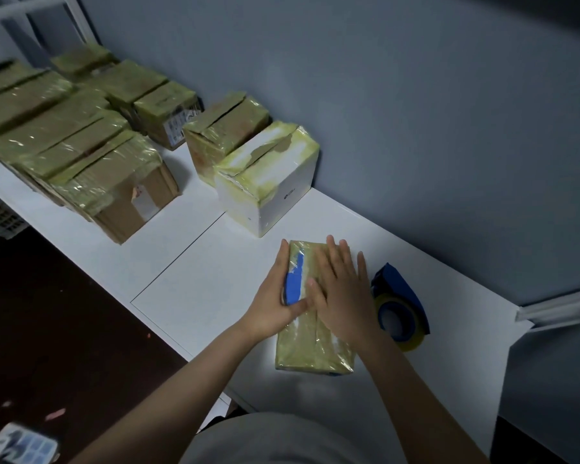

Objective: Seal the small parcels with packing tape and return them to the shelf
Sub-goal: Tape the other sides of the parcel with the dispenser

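Observation:
A small parcel (312, 349) wrapped in yellowish tape, with a blue patch showing at its left side, lies flat on the white table (195, 283). My left hand (277, 296) holds its left edge, fingers along the side and thumb on top. My right hand (344, 289) lies flat on the parcel's top with straight, spread fingers. A blue tape dispenser (400, 309) with a roll of yellowish tape rests on the table just right of the parcel.
A white taped box (268, 185) and a brown taped box (225, 135) stand against the grey wall (416, 112) behind the parcel. Several taped brown parcels (81, 145) are piled at the left. A dark floor (47, 329) lies below the table's front edge.

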